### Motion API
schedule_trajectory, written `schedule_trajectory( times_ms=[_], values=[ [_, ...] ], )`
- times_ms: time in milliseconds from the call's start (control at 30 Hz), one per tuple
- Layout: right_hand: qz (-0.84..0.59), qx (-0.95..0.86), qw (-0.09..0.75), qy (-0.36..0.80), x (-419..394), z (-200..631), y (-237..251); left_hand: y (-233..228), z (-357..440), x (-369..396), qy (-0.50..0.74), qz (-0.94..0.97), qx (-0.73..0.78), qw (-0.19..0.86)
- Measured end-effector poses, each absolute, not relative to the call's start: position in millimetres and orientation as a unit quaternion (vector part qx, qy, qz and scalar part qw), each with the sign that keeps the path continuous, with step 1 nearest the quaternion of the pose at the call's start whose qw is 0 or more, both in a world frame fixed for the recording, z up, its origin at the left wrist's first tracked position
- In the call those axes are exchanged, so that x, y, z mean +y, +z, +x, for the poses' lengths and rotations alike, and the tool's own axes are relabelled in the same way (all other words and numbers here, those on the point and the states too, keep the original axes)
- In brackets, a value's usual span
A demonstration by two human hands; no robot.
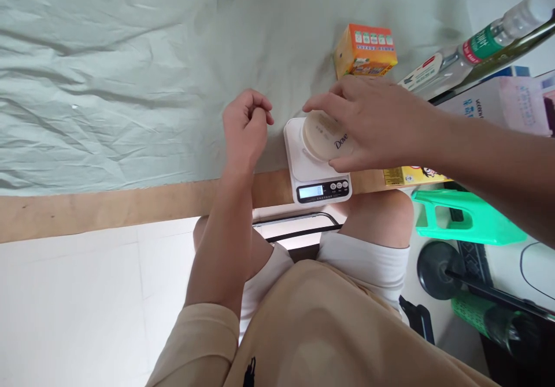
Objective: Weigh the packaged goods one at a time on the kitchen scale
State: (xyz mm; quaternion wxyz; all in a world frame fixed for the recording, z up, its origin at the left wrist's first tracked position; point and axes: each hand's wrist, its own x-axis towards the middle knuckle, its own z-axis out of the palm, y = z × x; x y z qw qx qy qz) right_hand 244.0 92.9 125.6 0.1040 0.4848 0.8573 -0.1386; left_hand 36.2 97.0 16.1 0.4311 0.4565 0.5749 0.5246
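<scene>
A round, pale beige Dove tub is over the platform of a white digital kitchen scale. My right hand reaches in from the right with fingers and thumb spread around the tub's rim, gripping it. Whether the tub's base touches the platform, I cannot tell. The scale's lit display seems to read 0. To the left of the scale, my left hand rests on the cloth with its fingers curled in, and nothing shows in it. An orange box stands just beyond my right hand.
Wrinkled pale green cloth covers the table, whose wooden front edge is bare. At right lie a clear bottle with a green label, a pale carton and a yellow box. A green stool stands below.
</scene>
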Motion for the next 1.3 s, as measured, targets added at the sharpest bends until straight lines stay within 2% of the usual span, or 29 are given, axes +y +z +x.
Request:
schedule_trajectory(
  times_ms=[100, 167, 233, 300, 367, 400, 500, 567, 900, 1133, 1200, 1300],
  values=[
    [0.493, 0.851, 0.116, -0.141, 93.0, 249.1, 133.9, 16.2, 35.9, 97.2, 0.521, 0.457, 0.575, 0.435],
    [0.510, 0.842, 0.056, -0.167, 85.7, 258.1, 136.0, 16.4, 36.0, 97.3, 0.518, 0.457, 0.575, 0.439],
    [0.545, 0.810, -0.100, -0.192, 70.0, 270.7, 124.2, 16.5, 36.4, 97.3, 0.512, 0.455, 0.580, 0.441],
    [0.603, 0.713, -0.308, -0.182, 46.8, 283.5, 93.9, 16.3, 37.0, 97.8, 0.504, 0.456, 0.584, 0.444],
    [0.683, 0.563, -0.443, -0.141, 20.5, 293.8, 50.4, 15.2, 38.2, 99.0, 0.500, 0.458, 0.584, 0.446],
    [0.720, 0.500, -0.463, -0.132, 7.9, 297.8, 27.6, 14.3, 39.2, 99.9, 0.500, 0.460, 0.582, 0.446],
    [0.745, 0.478, -0.439, -0.153, -20.7, 307.3, -25.2, 11.1, 43.9, 103.0, 0.492, 0.466, 0.586, 0.444],
    [0.739, 0.498, -0.424, -0.164, -29.6, 314.3, -41.2, 9.2, 47.7, 104.8, 0.484, 0.471, 0.589, 0.443],
    [0.733, 0.504, -0.422, -0.176, -29.6, 329.8, -43.1, 5.2, 50.3, 111.9, 0.476, 0.471, 0.594, 0.445],
    [0.668, 0.576, -0.454, -0.129, -16.1, 311.3, -9.4, 3.1, 47.5, 110.2, 0.491, 0.471, 0.581, 0.448],
    [0.610, 0.656, -0.432, -0.104, -2.5, 298.9, 12.7, 0.6, 47.2, 109.9, 0.500, 0.476, 0.566, 0.450],
    [0.568, 0.739, -0.348, -0.100, 17.8, 274.6, 43.7, -1.4, 46.3, 109.8, 0.504, 0.481, 0.561, 0.448]
  ],
)
